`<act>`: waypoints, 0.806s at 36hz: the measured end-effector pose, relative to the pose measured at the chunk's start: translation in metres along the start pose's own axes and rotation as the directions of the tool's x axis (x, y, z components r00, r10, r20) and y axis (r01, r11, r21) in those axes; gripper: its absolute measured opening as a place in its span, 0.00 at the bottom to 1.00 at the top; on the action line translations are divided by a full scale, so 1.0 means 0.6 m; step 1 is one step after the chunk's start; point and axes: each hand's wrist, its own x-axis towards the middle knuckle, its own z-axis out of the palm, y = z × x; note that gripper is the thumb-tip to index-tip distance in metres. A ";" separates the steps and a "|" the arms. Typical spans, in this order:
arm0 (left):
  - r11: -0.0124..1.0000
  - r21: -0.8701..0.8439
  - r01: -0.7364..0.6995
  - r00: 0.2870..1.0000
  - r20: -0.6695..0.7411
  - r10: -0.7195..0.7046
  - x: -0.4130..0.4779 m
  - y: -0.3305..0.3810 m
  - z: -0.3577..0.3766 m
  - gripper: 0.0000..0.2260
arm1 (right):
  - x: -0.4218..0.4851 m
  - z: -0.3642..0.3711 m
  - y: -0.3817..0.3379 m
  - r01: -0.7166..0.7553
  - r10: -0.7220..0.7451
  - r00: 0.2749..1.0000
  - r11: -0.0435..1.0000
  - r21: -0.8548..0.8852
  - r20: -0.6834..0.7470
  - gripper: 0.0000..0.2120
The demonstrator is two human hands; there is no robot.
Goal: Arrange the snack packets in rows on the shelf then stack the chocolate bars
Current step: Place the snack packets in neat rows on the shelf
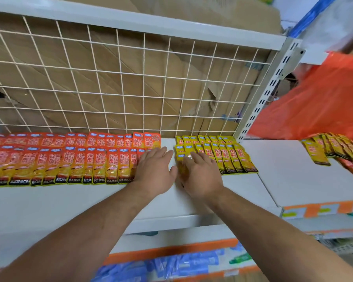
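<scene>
Two rows of orange-red snack packets lie overlapping along the left of the white shelf. Two rows of yellow snack packets lie to their right, with a bare gap between the groups. My left hand lies flat with straight fingers on the right end of the front orange row. My right hand presses flat on the leftmost yellow packet of the front row. No chocolate bars are in view.
A white wire grid backed by cardboard closes the shelf's rear. A slotted metal upright stands at the right. On the neighbouring shelf lies a fanned pile of yellow packets under an orange plastic bag. Blue packs fill the shelf below.
</scene>
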 end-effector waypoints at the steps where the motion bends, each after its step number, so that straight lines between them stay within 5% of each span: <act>1: 1.000 0.010 -0.017 1.000 0.011 0.017 0.000 0.012 0.002 0.26 | -0.007 -0.003 0.012 -0.004 0.005 0.999 1.000 -0.017 0.033 0.27; 29: 0.970 0.049 -0.238 0.963 0.138 0.230 -0.044 0.550 0.125 0.28 | -0.315 -0.105 0.520 -0.304 0.302 0.950 0.953 0.013 0.085 0.32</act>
